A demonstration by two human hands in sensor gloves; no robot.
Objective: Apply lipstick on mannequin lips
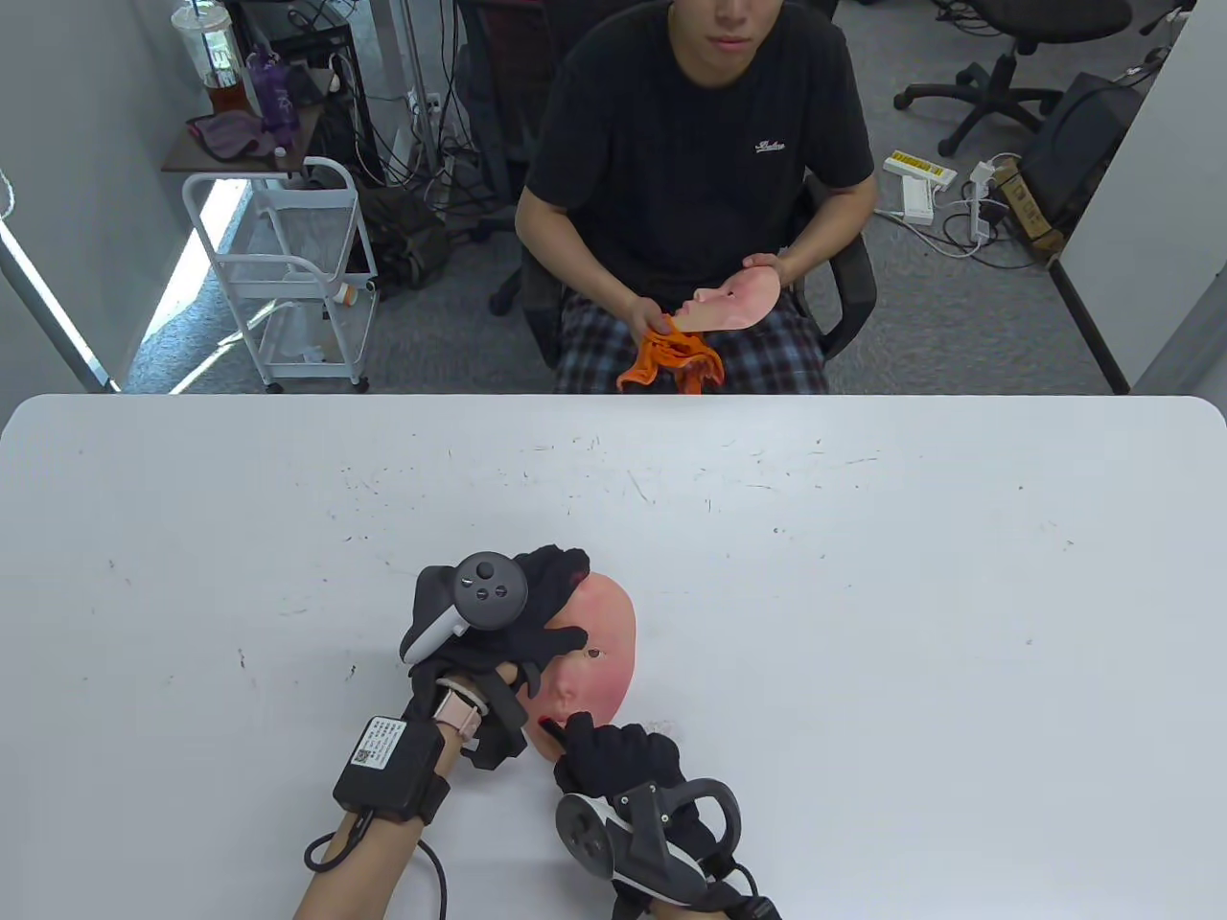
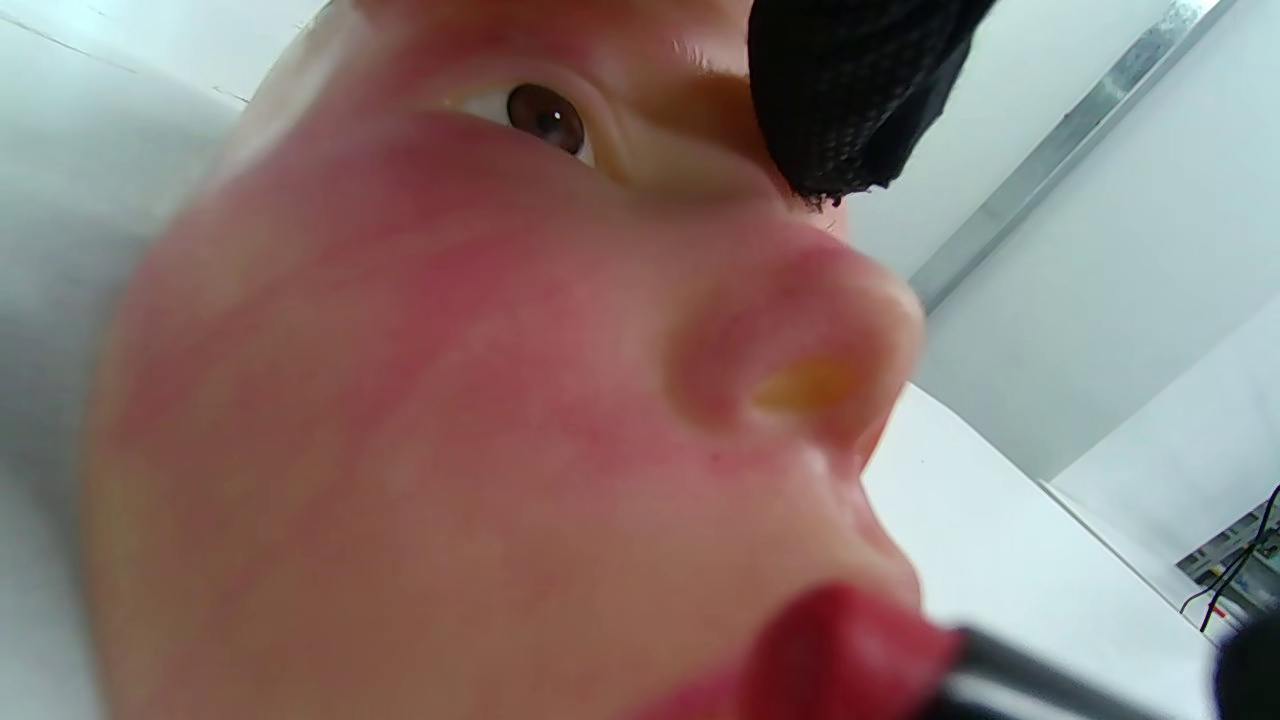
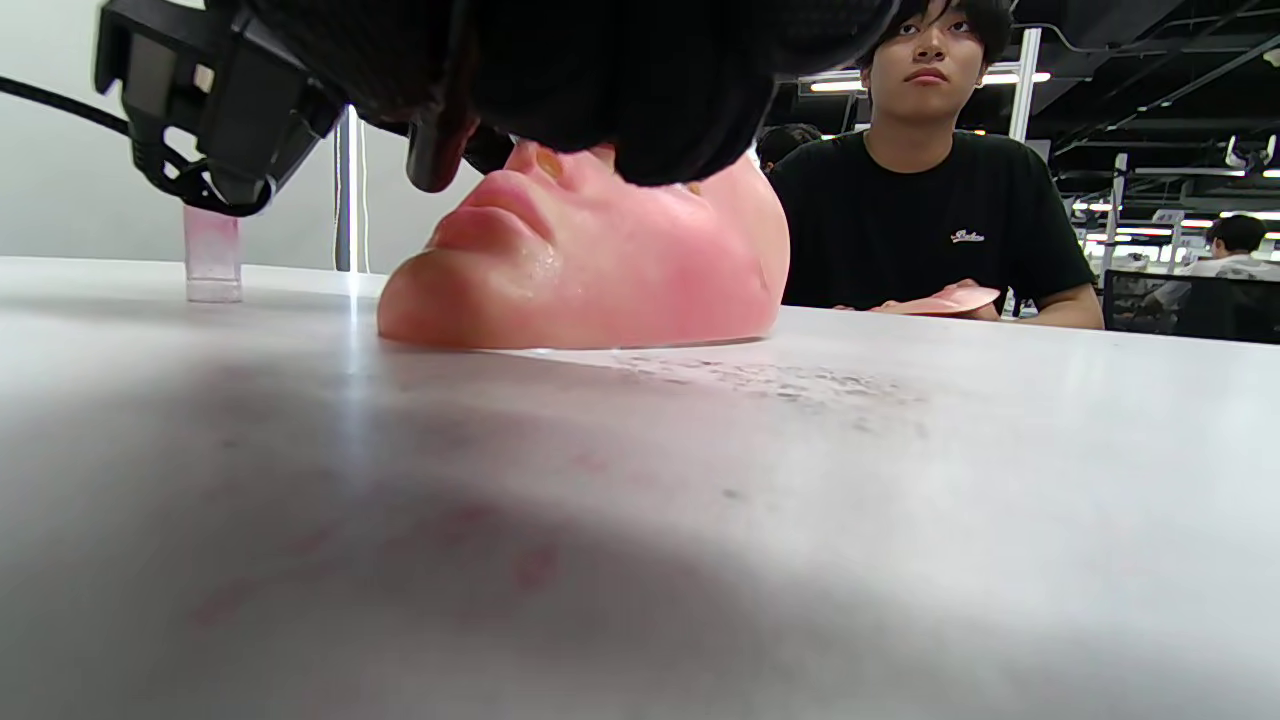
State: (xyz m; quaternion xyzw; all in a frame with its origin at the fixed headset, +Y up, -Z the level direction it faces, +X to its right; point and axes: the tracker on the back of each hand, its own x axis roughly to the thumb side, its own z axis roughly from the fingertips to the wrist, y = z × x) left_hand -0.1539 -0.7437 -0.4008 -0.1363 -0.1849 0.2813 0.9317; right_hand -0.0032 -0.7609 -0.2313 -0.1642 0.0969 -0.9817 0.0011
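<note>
Both hands flank the mannequin face (image 1: 599, 652): left hand (image 1: 522, 613) rests on it, right hand (image 1: 623, 762) holds lipstick (image 2: 1040, 680) at its lips (image 2: 830, 650).

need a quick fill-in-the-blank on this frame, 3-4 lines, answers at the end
1. The mannequin face lies on the white ____, facing up.
2. The left hand rests on the face's upper part, near the ____.
3. The right hand holds a lipstick whose red tip touches the face's ____.
4. Across the table, a seated person holds a second face mask and an ____ cloth.

Missing words: table; eye; lips; orange
</note>
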